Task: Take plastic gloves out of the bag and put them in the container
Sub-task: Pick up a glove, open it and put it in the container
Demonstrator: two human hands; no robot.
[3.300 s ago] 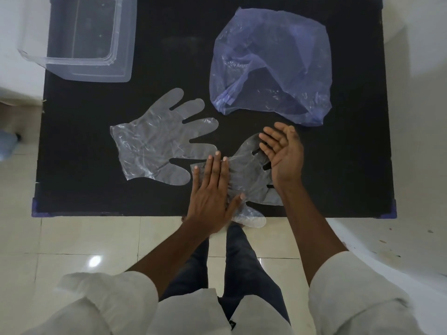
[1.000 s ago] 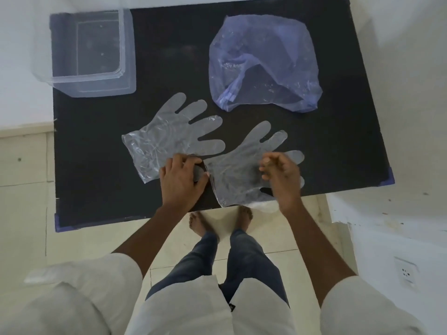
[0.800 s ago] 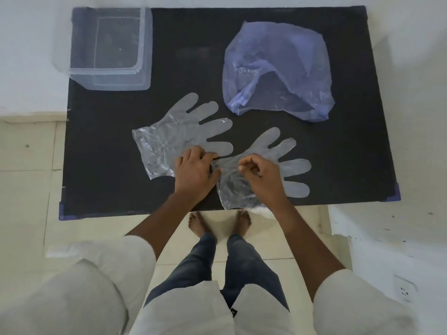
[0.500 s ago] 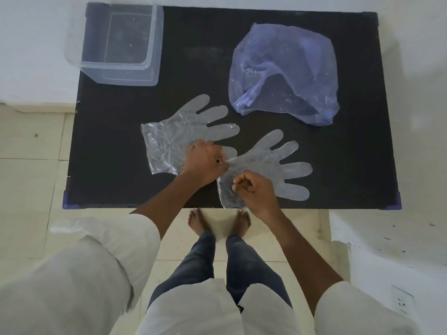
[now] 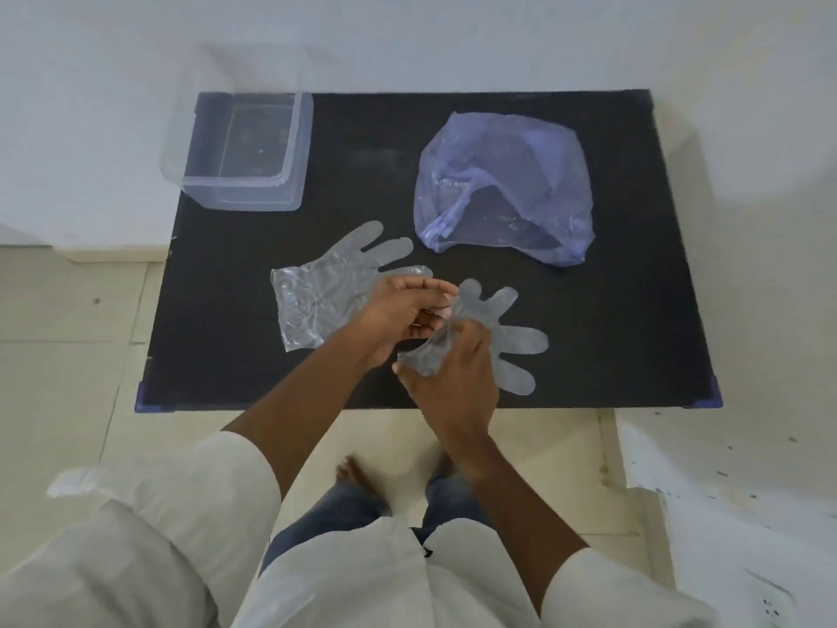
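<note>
Two clear plastic gloves lie on the black table (image 5: 634, 310). The left glove (image 5: 326, 292) lies flat, fingers pointing up and right. The right glove (image 5: 512, 342) is bunched at its cuff end, its fingers still spread on the table. My left hand (image 5: 398, 319) pinches the upper edge of that cuff, and my right hand (image 5: 448, 378) grips the crumpled cuff from below. The blue plastic bag (image 5: 507, 188) lies crumpled at the far right. The clear container (image 5: 244, 151) stands at the far left corner with nothing visible inside.
The table's front edge runs just behind my wrists, with blue corner caps (image 5: 142, 403). A white wall lies beyond the table and a white ledge (image 5: 724, 491) stands at the right. Tiled floor and my legs (image 5: 362, 514) are below.
Both hands have closed on the right glove's cuff and lifted and gathered it; earlier it lay flat under my palms. The left glove and the bag have not moved.
</note>
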